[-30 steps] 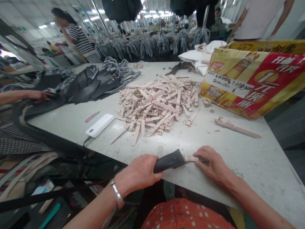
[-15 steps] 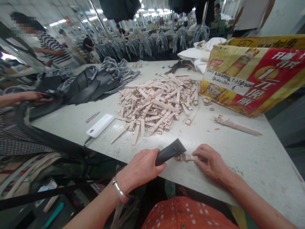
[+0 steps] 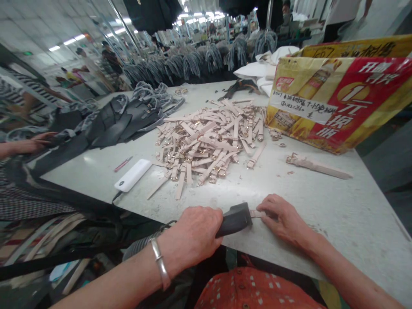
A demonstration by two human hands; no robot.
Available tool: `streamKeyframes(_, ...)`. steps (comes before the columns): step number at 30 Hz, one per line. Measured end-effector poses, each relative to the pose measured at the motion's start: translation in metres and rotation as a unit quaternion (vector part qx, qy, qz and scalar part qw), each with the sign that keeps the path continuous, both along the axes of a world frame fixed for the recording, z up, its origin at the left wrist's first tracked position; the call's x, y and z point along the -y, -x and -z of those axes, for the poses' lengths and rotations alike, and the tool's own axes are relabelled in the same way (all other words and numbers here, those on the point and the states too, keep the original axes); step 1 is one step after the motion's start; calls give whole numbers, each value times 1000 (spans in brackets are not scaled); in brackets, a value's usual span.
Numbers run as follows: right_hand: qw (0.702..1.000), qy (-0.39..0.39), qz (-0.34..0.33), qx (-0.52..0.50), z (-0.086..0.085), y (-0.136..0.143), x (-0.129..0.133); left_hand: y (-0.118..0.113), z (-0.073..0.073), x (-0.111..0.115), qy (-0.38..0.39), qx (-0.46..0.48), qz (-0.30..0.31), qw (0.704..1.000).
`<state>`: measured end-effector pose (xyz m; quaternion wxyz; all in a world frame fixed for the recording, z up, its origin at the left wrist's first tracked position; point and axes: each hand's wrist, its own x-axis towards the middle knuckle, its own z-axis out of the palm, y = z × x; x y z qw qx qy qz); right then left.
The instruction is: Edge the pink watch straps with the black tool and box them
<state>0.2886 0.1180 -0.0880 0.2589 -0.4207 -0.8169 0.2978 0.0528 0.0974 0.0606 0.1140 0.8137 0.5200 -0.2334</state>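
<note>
My left hand (image 3: 198, 234), with a silver bracelet at its wrist, is wrapped round a black strap piece (image 3: 236, 219) at the table's front edge. The wide end of that piece lies over part of a beige buckle strap (image 3: 256, 213). My right hand (image 3: 283, 219) rests on the table and pinches the free end of the beige strap; its buckle is hidden under the black piece. Farther back is a big pile of beige buckle straps (image 3: 206, 146). Another beige strap bundle (image 3: 318, 166) lies to the right.
A yellow and red box (image 3: 334, 103) stands at the back right. On the left are a white power bank (image 3: 133, 175), a thin red tool (image 3: 122, 164), and black straps (image 3: 112, 120), with another person's hand (image 3: 35, 143) on them. White cloth (image 3: 257, 71) lies behind.
My left hand has turned and lowered the black piece, so it now covers the beige strap's buckle. My right hand has stayed in place. The view has shifted slightly.
</note>
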Motion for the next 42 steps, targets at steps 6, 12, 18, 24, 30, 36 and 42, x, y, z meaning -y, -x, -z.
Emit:
streamKeyframes(6, 1000, 8, 22, -4, 2, -2, 0, -12, 1, 7, -21, 3, 25, 999)
streamKeyframes(12, 1000, 13, 24, -12, 5, -4, -1, -10, 5, 18, -56, -3, 30, 998)
streamKeyframes(18, 999, 23, 22, -16, 4, -5, -2, -11, 9, 17, -53, -9, 31, 998)
streamKeyframes(24, 999, 24, 25, -24, 4, -5, -1, -12, 8, 8, -48, 9, 27, 998)
streamKeyframes(30, 999, 29, 36, -22, 5, -5, -1, -3, -7, -4, -61, 6, -21, 998)
streamKeyframes(36, 999, 21, 22, -29, 5, -5, 0, -10, -3, 3, -24, 18, 36, 999)
streamKeyframes(42, 998, 39, 28, -46, 0, -6, 0, -23, 8, -6, -23, 23, 64, 997)
